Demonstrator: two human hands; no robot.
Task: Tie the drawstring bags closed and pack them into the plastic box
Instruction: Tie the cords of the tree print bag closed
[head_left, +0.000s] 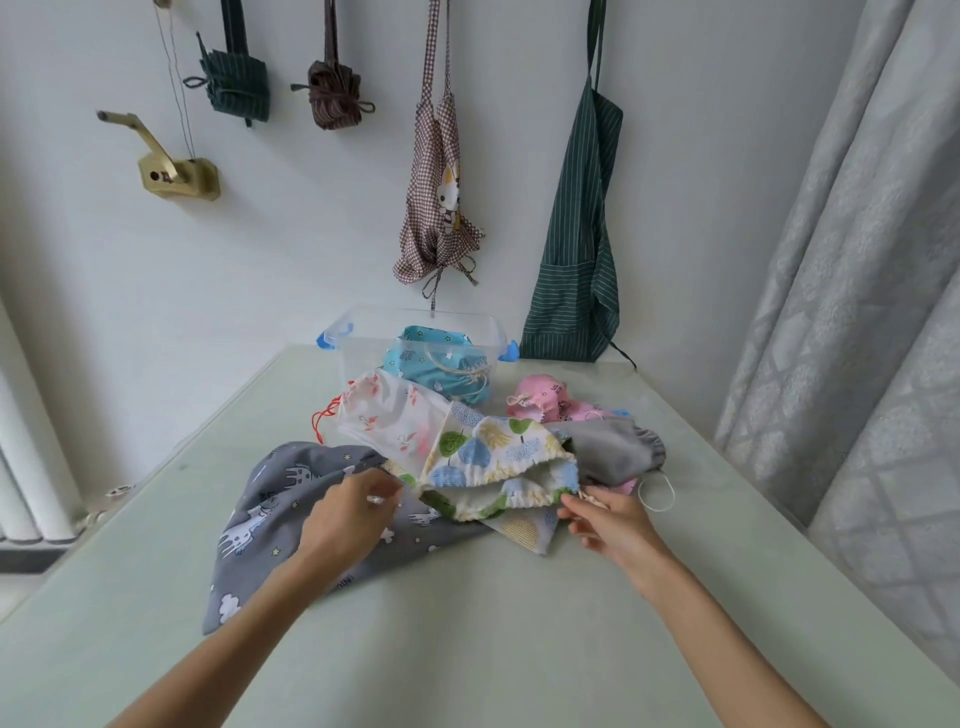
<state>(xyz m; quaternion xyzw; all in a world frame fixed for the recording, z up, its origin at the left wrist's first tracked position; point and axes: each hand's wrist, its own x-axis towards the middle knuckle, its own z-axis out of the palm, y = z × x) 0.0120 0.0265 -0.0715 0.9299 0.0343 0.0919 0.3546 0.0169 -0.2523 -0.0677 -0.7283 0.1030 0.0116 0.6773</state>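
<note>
Head view, left to right. Under and to the left of the left hand (347, 512) lies a grey drawstring bag (270, 525) printed with white animals and stars, spread flat on the pale green worktop (467, 639). The fingers (382, 491) of that hand are curled together and pinch the left end of the gathered mouth of a tree-print bag (493, 447), white with blue, green and yellow trees. This bag stretches between the two hands, its mouth open toward the camera, and it lies partly over the grey printed one. Beyond the left fingers sits a white bag with pink print (392, 415), a red cord (324, 415) trailing from its left side. Behind that, at the far edge of the worktop, stands the clear plastic box (363, 345) with blue latches; a tied blue bag (441, 371) is inside it. The right hand (608, 519) pinches the drawstring at the right end of the tree-print bag's mouth, thumb and forefinger closed on the cord, other fingers loosely curled. Just beyond the right fingers lies a plain grey bag (613, 449), a white cord loop (657, 493) hanging from its end. Farther off is a tied pink bag (545, 402). Aprons hang on the wall behind.
</note>
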